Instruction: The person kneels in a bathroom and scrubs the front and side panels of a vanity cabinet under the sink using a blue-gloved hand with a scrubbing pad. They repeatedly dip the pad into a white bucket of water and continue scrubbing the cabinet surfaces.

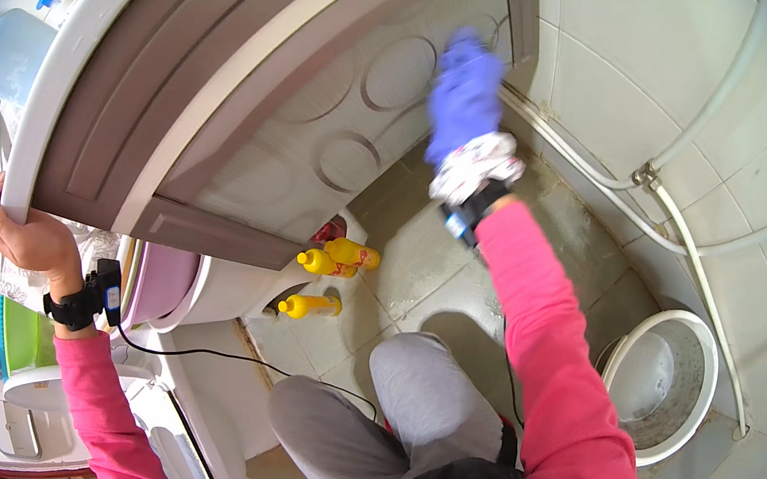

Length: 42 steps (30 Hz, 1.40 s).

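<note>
My left hand (30,237), bare and with a black strap at its wrist, grips the lower corner of a white rim (69,73) on a brown panelled cabinet (156,49). Over at the cabinet's far end, my right hand (465,93) wears a blurred purple-blue glove with a patterned cuff. It is near the grey panel with ring marks (395,81) and the wall pipes. Whether its fingers hold anything or touch the panel cannot be told. Several yellow bottles (310,306) stand on the floor beside the cabinet's near corner.
A white bucket (704,369) with cloudy liquid is at the right by the tiled wall. White pipes (708,301) run along that wall. Pink and white basins (167,283) are below the cabinet's left corner, with a toilet (180,457) at the lower left. A black cable crosses by my knees.
</note>
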### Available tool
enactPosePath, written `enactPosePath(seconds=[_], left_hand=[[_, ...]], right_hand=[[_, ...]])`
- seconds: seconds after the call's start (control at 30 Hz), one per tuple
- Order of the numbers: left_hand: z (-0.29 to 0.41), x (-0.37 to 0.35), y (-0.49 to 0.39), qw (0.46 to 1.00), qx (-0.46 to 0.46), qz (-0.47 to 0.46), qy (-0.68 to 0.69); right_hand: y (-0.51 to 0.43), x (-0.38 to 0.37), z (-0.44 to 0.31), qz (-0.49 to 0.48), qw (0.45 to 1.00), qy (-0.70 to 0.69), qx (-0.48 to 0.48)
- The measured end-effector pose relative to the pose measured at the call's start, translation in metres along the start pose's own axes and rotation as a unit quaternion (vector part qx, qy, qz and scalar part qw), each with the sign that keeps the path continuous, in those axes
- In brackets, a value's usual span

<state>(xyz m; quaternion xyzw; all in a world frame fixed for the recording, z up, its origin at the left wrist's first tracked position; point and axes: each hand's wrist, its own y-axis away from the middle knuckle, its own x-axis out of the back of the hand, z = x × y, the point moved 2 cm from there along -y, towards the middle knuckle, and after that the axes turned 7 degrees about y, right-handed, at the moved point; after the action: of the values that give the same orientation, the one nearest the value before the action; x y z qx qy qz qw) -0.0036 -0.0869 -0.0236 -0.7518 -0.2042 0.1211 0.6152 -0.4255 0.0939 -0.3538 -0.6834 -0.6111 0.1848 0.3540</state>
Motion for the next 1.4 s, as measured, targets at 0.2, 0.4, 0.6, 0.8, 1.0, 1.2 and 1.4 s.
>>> enactPosePath(seconds=[0.2,0.4,0.6,0.8,1.0,1.2,1.4], left_hand=[[-0.003,-0.002,-0.002,0.999,0.011,-0.006,0.038],[-0.001,0.002,-0.004,0.986,-0.128,-0.026,-0.103],[-0.006,0.003,-0.005,0.990,-0.114,-0.028,-0.081],[0.001,0.001,-0.006,0.989,-0.126,-0.012,-0.073],[0.009,0.000,-0.007,0.982,-0.144,-0.014,-0.121],[0.007,0.001,-0.010,0.970,-0.192,-0.011,-0.145],[-0.004,0.002,-0.010,0.974,-0.186,-0.008,-0.130]], right_hand=[[0.111,0.013,-0.119,-0.335,0.910,-0.036,0.244],[0.014,0.012,0.006,-0.129,0.983,-0.085,-0.097],[0.116,0.004,-0.065,-0.306,0.948,-0.058,-0.066],[0.145,0.013,-0.095,-0.292,0.930,-0.031,0.221],[0.069,-0.010,0.013,-0.008,0.959,-0.199,-0.203],[0.158,0.005,-0.095,-0.227,0.954,-0.123,-0.155],[0.141,0.016,-0.086,-0.346,0.885,-0.282,-0.130]])
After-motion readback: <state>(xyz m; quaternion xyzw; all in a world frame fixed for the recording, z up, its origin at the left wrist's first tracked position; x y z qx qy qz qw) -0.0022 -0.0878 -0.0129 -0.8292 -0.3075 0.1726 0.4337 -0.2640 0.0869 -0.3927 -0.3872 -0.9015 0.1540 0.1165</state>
